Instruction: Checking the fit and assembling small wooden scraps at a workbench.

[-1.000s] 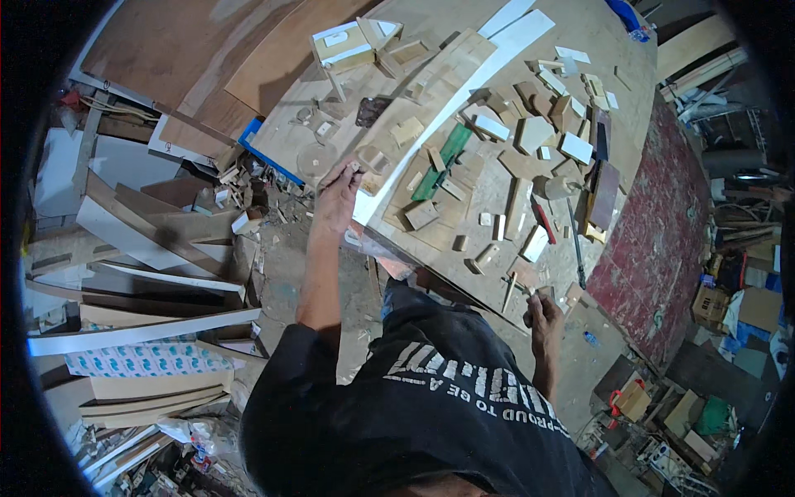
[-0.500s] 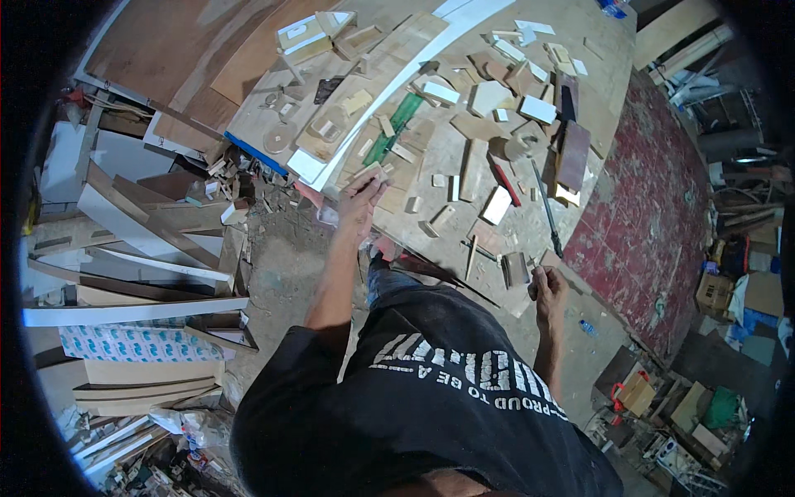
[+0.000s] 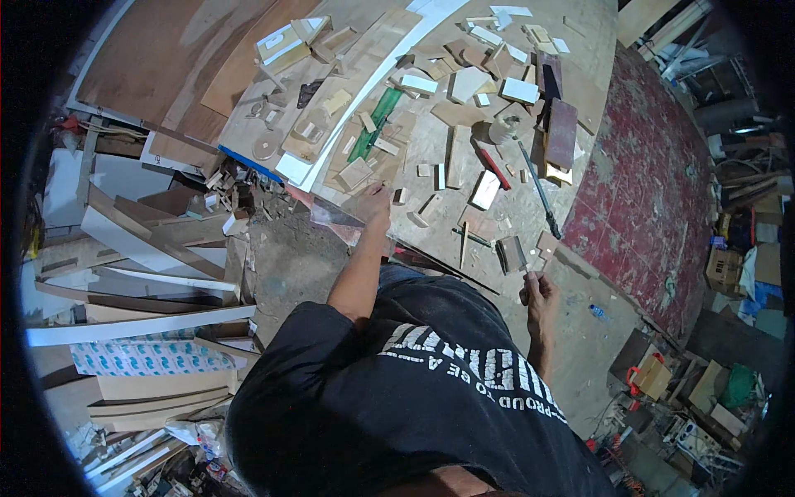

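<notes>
My left hand (image 3: 373, 204) is at the near left edge of the worktable, fingers curled together. What they hold, if anything, is hidden. Just left of the fingertips, a small flat wooden block (image 3: 354, 173) lies on a thin board. A smaller block (image 3: 400, 196) is close to their right. My right hand (image 3: 540, 290), at the table's near right corner, has thumb and fingers pinched on something small and thin that I cannot make out. Beside it on the table is a rectangular brownish block (image 3: 511, 254) with a dark edge, and a wooden stick (image 3: 464, 243) lies further left.
Offcuts, a red tool (image 3: 496, 170), a long dark rod (image 3: 540, 190) and a round container (image 3: 503, 130) cover the table. A green strip (image 3: 375, 124) lies left of them. Curved panels (image 3: 141, 323) are stacked at left; a worn red floor (image 3: 638, 199) stretches right.
My left hand has moved back toward the table's edge, away from the flat wooden block that was at its fingers. My right hand has shifted slightly away from the brownish block.
</notes>
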Demonstrator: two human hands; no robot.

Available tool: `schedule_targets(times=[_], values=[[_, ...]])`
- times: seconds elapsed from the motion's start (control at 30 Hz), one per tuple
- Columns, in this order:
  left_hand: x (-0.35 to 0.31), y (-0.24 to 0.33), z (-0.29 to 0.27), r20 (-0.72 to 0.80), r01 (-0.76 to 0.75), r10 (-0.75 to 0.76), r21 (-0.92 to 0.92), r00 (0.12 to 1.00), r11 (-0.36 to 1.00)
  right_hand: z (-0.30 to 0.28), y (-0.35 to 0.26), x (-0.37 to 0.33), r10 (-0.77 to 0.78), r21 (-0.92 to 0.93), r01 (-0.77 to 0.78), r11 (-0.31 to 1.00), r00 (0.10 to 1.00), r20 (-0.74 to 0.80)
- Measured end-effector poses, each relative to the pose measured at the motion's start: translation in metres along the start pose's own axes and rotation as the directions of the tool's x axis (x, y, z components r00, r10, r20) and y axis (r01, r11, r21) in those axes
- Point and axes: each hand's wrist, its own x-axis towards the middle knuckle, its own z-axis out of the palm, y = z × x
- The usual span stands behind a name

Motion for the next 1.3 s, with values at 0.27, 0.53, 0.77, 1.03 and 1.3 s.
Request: schedule_targets(times=[0.27, 0.53, 0.77, 1.03, 1.3], values=[[-0.106, 0.063, -0.032, 0.294, -0.093, 0.069, 0.069, 0.953, 0.993, 0.042, -0.02, 0.007, 0.0, -0.107, 0.01, 0.994, 0.996, 0.094], [-0.22, 0.141, -0.022, 0.876, -0.101, 0.09, -0.048, 0.474, 0.994, 0.1, -0.078, 0.005, -0.266, -0.481, 0.447, 0.754, 0.878, 0.399], [-0.231, 0.135, -0.029, 0.809, -0.191, 0.215, -0.129, 0.547, 0.973, 0.102, -0.076, 0.004, -0.45, -0.389, 0.643, 0.66, 0.753, 0.48], [-0.236, 0.158, -0.023, 0.815, -0.194, 0.242, -0.162, 0.526, 0.967, 0.104, -0.09, 0.014, -0.555, -0.332, 0.716, 0.614, 0.69, 0.465], [-0.229, 0.167, -0.016, 0.813, -0.387, 0.345, -0.162, 0.47, 0.908, 0.096, -0.096, 0.021, -0.459, -0.306, 0.626, 0.717, 0.755, 0.468]])
